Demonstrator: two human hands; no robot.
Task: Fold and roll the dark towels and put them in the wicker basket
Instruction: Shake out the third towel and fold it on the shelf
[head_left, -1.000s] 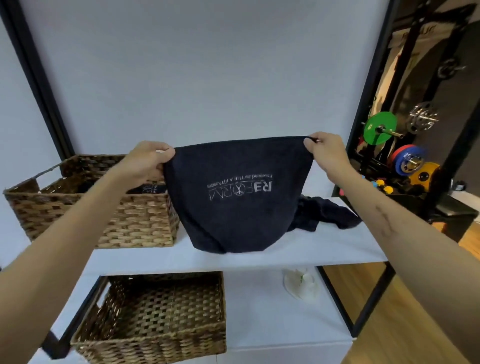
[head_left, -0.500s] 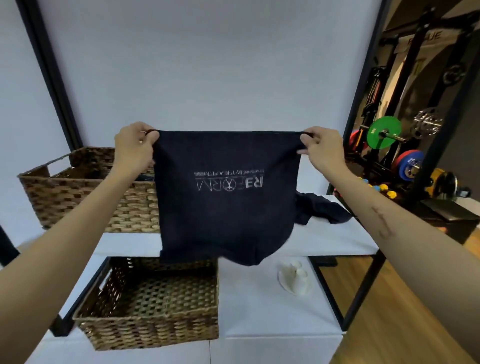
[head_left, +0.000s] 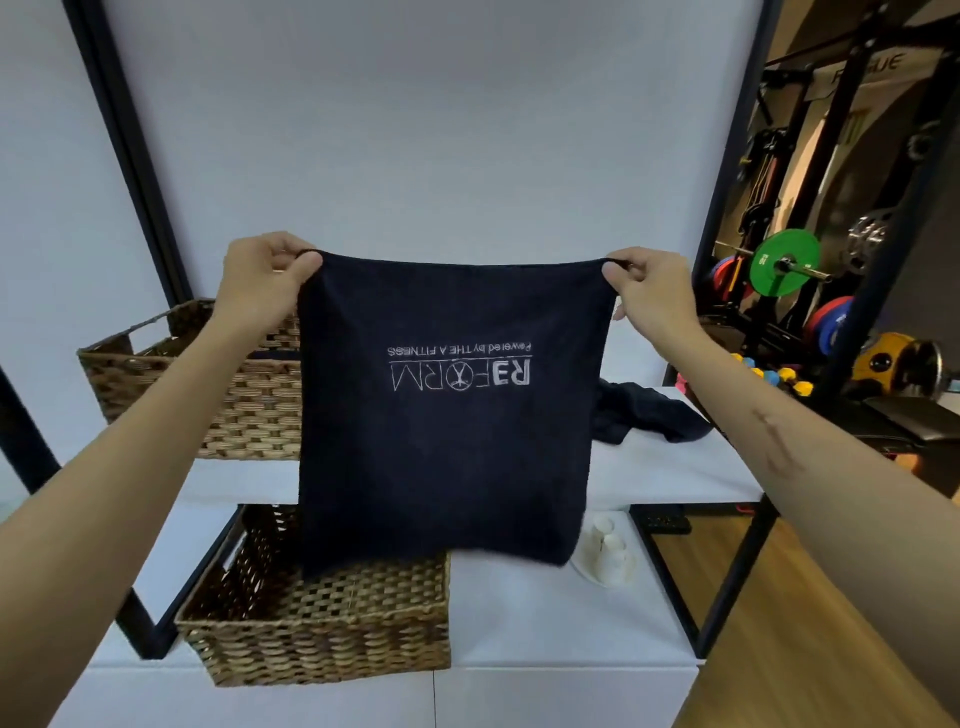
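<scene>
White shelf (head_left: 675, 480) before a pale wall: we hold a dark towel (head_left: 447, 441) up, left hand (head_left: 262, 283) and right hand (head_left: 649, 291) pinching its top corners, wicker basket (head_left: 208, 374) left of it.

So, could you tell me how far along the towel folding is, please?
Done: something dark, perhaps a towel, lies in the upper basket. In hand: the left hand and right hand hold a towel spread by its top corners, not yet rolled. Left: a crumpled towel on the shelf.
</scene>
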